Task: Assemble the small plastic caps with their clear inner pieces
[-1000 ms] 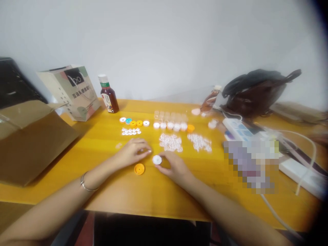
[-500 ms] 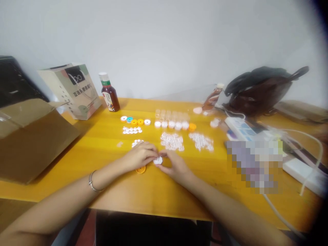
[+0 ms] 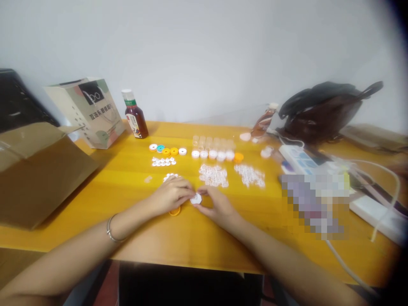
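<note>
While the right hand pinches a white, round, plastic-looking disc by its edge between thumb and fingers, the left hand rests its bunched fingertips at the disc's left side; whether they pinch a small part there, I cannot tell. The disc sits between the two hands, over the near middle of the yellow-brown wooden counter. Since only its rim is gripped, a push from the left fingers could tip it or make it slip out toward the near side.

Just beneath the left hand lies a shallow, round orange cap, partly covered; a dropping wrist could knock it askew. At the far side of the same hand, a cluster of small white pieces is partly hidden by the knuckles, so a careless sweep could scatter them.

Farther off, small white pieces in neat rows stand to the left, and a loose pile of tiny whitish pieces lies beyond the right hand, with a second, similar pile to its right. A long reach across could drag either pile out of shape or mix the two. Beyond them, a row of white round caps could be nudged out of line by a forearm.
</note>
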`<state>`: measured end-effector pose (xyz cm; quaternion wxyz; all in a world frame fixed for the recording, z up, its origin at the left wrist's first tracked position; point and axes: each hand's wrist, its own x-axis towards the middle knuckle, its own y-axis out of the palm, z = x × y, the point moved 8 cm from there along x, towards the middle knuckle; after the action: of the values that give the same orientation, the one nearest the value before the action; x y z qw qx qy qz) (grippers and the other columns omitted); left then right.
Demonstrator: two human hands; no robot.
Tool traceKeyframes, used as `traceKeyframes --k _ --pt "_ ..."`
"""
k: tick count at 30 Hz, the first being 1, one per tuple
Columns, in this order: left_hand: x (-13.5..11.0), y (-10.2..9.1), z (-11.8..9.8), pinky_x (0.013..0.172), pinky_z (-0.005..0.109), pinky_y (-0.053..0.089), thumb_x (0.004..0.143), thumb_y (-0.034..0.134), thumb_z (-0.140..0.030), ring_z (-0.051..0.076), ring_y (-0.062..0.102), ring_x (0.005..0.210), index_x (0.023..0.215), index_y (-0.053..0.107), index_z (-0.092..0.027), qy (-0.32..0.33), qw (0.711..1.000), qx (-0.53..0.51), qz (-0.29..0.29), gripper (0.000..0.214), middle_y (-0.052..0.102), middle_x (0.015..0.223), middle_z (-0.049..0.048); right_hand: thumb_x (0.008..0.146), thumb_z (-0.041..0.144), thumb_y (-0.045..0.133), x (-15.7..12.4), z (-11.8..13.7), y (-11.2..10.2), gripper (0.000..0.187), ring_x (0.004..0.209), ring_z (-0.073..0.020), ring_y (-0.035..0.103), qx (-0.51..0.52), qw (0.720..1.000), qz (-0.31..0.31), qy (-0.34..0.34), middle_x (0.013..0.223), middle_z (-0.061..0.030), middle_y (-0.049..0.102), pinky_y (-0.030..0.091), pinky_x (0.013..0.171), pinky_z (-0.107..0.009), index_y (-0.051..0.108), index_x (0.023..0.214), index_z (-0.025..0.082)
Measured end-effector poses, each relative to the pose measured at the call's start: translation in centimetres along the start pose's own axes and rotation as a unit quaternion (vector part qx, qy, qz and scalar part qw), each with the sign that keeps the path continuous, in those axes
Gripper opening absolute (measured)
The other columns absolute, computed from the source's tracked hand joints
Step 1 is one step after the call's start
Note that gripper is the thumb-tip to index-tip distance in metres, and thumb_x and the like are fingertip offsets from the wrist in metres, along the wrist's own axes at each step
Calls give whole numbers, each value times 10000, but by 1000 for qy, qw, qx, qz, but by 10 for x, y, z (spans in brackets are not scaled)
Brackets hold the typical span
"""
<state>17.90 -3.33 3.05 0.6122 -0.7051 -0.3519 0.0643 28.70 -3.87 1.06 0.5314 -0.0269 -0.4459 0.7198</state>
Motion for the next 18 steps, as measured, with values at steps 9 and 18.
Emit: traceKeyframes --k 9,18 --pt "-8 3 -8 833 340 350 874 445 -207 179 503 931 1083 596 -253 34 998 23 48 263 592 987 49 734 236 623 -1 -3 2 259 842 -190 606 20 1000 8 12 881 -48 621 502 731 -334 472 943 207" --pt "-7 3 -7 866 366 351 828 461 -116 187 493 952 1135 564 -270 35 996 -2 77 358 567 1038 50 723 246 636 -1 -5 -1 265 830 -185 607 31 999 7 25 861 -38 618 498 723 -326 468 925 213"
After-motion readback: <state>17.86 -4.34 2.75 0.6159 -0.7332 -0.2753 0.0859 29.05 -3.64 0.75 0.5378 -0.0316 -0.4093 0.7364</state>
